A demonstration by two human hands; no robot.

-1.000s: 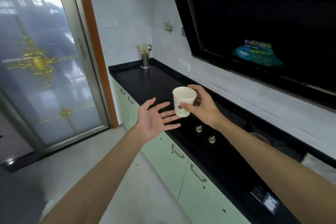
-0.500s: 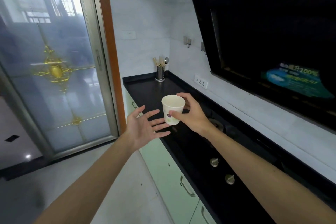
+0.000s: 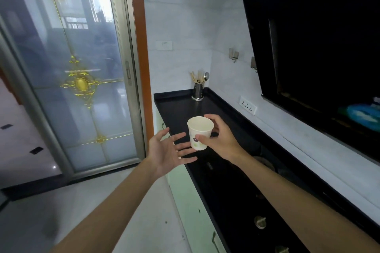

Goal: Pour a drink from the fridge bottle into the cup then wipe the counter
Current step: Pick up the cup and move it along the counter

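Observation:
A white paper cup [image 3: 199, 132] with a small flower print is held upright above the black counter [image 3: 181, 109], and looks empty inside. My right hand [image 3: 221, 139] grips it from the right side, thumb on the front and fingers behind. My left hand [image 3: 167, 151] is spread open just left of the cup, palm turned toward it, fingertips close to its base without holding it. No bottle or fridge is in view.
A metal utensil holder [image 3: 198, 90] stands at the counter's far corner. A black range hood [image 3: 312, 47] overhangs the right side, with stove knobs [image 3: 260, 222] below. Pale green cabinets [image 3: 185, 195] front the counter. A frosted glass sliding door [image 3: 78, 72] is on the left.
The view has tilted up and moved along the counter toward the far corner. The cup stays in my right hand, and my left hand stays open beside it.

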